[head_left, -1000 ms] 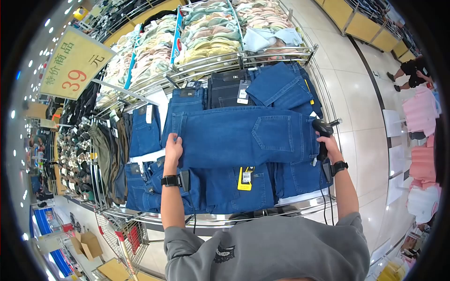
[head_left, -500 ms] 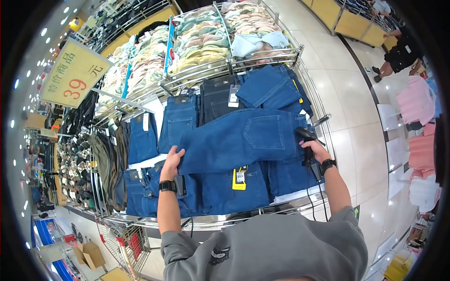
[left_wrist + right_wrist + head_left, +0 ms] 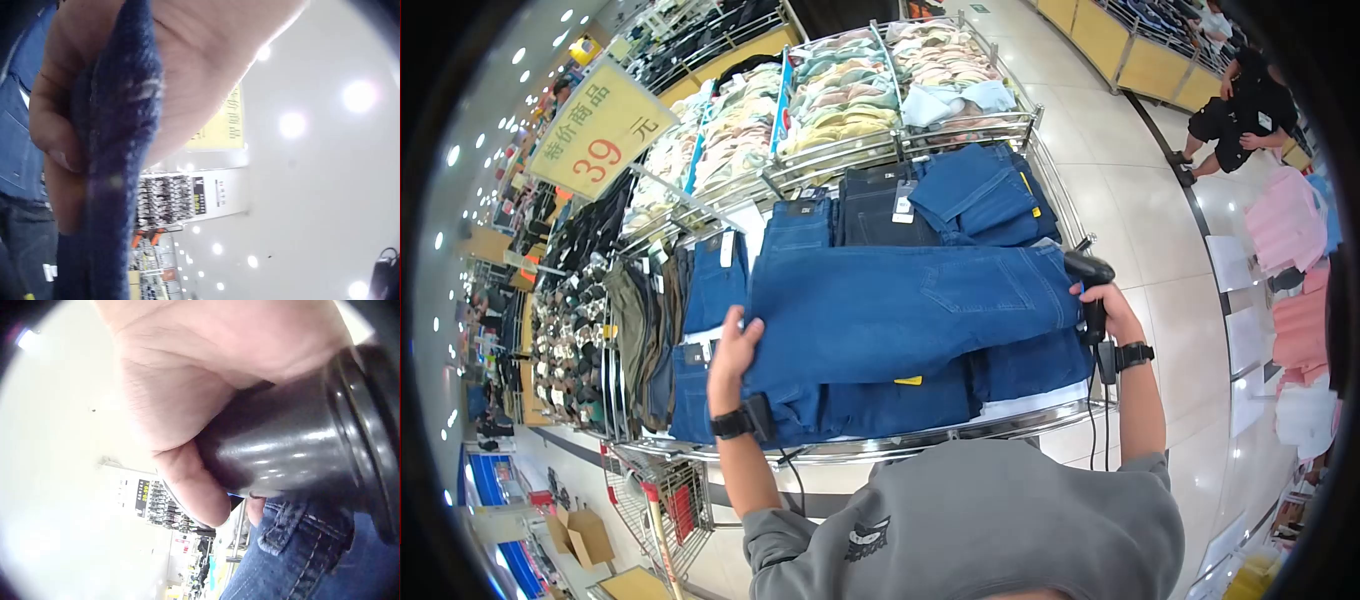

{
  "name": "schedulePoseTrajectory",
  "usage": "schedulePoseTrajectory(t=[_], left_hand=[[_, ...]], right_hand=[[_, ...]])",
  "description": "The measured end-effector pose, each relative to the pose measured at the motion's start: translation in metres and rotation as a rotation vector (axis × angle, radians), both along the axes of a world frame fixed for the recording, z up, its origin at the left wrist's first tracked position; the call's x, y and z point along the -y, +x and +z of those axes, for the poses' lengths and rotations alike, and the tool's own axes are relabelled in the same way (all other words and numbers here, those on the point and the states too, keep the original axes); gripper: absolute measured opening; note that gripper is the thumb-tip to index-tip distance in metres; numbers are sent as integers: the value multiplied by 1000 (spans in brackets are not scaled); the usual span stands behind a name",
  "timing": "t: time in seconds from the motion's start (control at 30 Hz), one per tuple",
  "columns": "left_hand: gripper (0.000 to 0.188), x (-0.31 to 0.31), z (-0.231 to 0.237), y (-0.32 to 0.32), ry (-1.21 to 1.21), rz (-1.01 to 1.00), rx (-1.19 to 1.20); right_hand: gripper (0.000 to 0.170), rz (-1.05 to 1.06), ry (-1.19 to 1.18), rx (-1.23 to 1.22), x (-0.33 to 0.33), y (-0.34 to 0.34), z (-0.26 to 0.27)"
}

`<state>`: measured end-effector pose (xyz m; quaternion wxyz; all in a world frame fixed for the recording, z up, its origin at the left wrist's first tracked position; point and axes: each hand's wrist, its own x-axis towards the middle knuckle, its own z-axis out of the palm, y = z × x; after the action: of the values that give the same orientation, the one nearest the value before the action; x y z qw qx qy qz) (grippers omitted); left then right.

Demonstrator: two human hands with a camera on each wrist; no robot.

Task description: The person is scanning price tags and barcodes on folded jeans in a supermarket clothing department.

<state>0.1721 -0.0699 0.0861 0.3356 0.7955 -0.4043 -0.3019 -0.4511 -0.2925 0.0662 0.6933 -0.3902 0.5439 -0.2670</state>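
A folded pair of blue jeans (image 3: 860,310) is stretched between my two hands over the stacked denim, back pocket facing up. My left hand (image 3: 733,350) grips the jeans' left folded edge; in the left wrist view the fabric (image 3: 115,150) runs between fingers and palm. My right hand (image 3: 1114,312) holds a black pistol-shaped handheld scanner (image 3: 1090,268) at the jeans' waist end. In the right wrist view, the hand wraps round its dark handle (image 3: 281,437), and a fingertip shows beside the belt loop (image 3: 281,532) of the waistband.
Piles of folded jeans (image 3: 800,225) lie on a metal-railed stand. Behind them are bins of pastel garments (image 3: 840,90). A yellow price sign (image 3: 600,130) stands at the left. A shopping cart (image 3: 662,510) is at lower left, and a person in black (image 3: 1245,115) stands in the right aisle.
The jeans' left end first came in, bunching, then my left hand drew it left and lower, stretching them again. They now cover most of the yellow tag below. The person in black has come further into view.
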Motion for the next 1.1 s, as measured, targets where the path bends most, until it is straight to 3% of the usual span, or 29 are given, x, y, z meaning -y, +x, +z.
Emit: schedulePoseTrajectory(t=[0.03,0.07,0.1,0.13,0.17,0.2,0.3,0.4,0.5,0.6,0.7,0.83,1.03,1.1], left_hand=[[50,-13,-4,-21,33,21,37],[48,-32,-70,-1,-29,-21,-90],[44,-39,-49,-37,72,-64,21],[42,-48,-66,-54,203,97,-86],[39,-62,-141,-32,296,111,2],[35,-70,-161,-36,321,52,118],[24,-63,-154,-64,308,77,339],[26,-33,-134,-72,100,32,470],[32,4,-135,-70,-101,-178,442],[39,38,-128,-83,-141,-321,411],[38,67,-122,-94,13,-404,418],[23,91,-113,-93,117,-465,433],[16,109,-102,-90,112,-631,449],[15,112,-103,-92,12,-585,470]], right_hand=[[28,24,62,-21,-8,-2,-8],[28,48,127,-44,-17,-2,-17],[27,74,191,-69,-26,-3,-29],[25,89,157,-145,-34,-2,-49],[24,115,164,-191,-41,-1,-63],[24,118,165,-224,-47,1,-76],[26,115,149,-259,-51,1,-103],[28,149,151,-239,-51,-1,-105],[29,154,176,-197,-50,-1,-100],[30,139,244,-141,-50,5,-94],[28,145,250,-127,-49,5,-91],[26,108,203,-113,-52,2,-84],[26,73,192,-114,-57,-5,-87],[28,83,162,-145,-55,-6,-89]])
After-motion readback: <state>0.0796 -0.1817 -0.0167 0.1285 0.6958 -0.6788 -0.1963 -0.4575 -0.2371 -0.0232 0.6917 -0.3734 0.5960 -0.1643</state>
